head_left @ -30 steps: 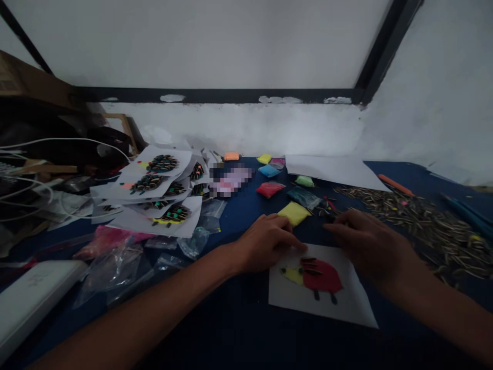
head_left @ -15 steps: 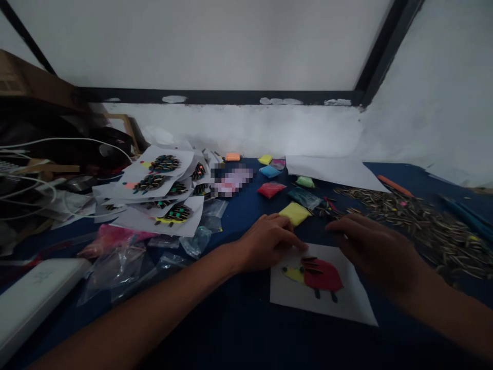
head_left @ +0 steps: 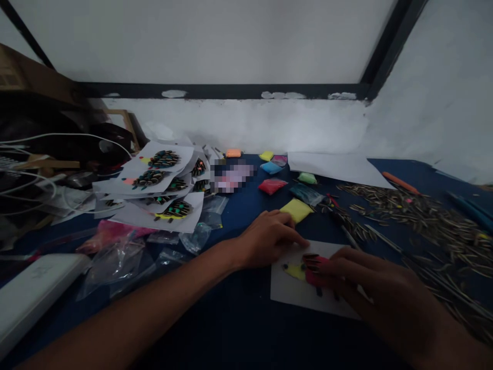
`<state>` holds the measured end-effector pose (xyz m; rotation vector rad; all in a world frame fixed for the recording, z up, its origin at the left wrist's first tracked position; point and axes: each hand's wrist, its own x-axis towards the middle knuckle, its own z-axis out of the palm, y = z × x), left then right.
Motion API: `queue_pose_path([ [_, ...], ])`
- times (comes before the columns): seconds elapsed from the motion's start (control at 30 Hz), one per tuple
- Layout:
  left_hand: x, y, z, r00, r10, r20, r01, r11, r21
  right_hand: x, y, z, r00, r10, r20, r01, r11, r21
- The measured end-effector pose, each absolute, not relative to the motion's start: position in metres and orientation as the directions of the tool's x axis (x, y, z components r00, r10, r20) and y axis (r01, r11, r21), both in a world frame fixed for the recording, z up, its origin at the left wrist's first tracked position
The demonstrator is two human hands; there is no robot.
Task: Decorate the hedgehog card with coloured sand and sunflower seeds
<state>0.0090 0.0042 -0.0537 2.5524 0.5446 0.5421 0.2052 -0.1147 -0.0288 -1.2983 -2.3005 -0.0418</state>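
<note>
A white paper (head_left: 285, 288) lies before me with a clay hedgehog on it: yellow head (head_left: 296, 271), red body (head_left: 322, 266), dark legs. Several striped sunflower seeds (head_left: 311, 261) stand in the front of the red body. My left hand (head_left: 269, 236) rests at the paper's top left edge, index finger stretched onto it, other fingers loosely bent, holding nothing visible. Over the red body is my right hand (head_left: 381, 288), fingers pinched together at the clay just right of the seeds. It covers the body's rear and the paper's right side; anything in the pinch is hidden.
Loose sunflower seeds (head_left: 431, 221) spread across the right of the blue table, with tweezers-like metal tools (head_left: 385, 239) among them. Clay packets, including a yellow one (head_left: 296, 209) and red one (head_left: 272, 186), lie behind. Finished hedgehog sheets (head_left: 185, 198), plastic bags (head_left: 119, 262) and a white box-like device (head_left: 42, 288) are left.
My right hand has moved left and down from beyond the paper's right edge onto the red clay body. My left hand has stayed at the paper's edge. The view has shifted slightly.
</note>
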Motion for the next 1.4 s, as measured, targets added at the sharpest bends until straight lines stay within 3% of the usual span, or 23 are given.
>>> queue_pose_path([
  [0.97,0.009,0.005,-0.054,0.846,0.451,0.284,0.274,-0.825,0.494,0.203,-0.118,-0.038,-0.440,0.782,0.441,0.859,0.510,-0.045],
  [1.17,0.009,0.005,-0.056,0.842,0.457,0.287,0.274,-0.820,0.502,0.199,-0.116,-0.036,-0.502,0.726,0.470,0.836,0.546,0.049],
  [1.4,0.008,0.004,-0.054,0.843,0.464,0.274,0.287,-0.817,0.500,0.197,-0.119,-0.033,-0.511,0.736,0.445,0.831,0.555,0.036],
])
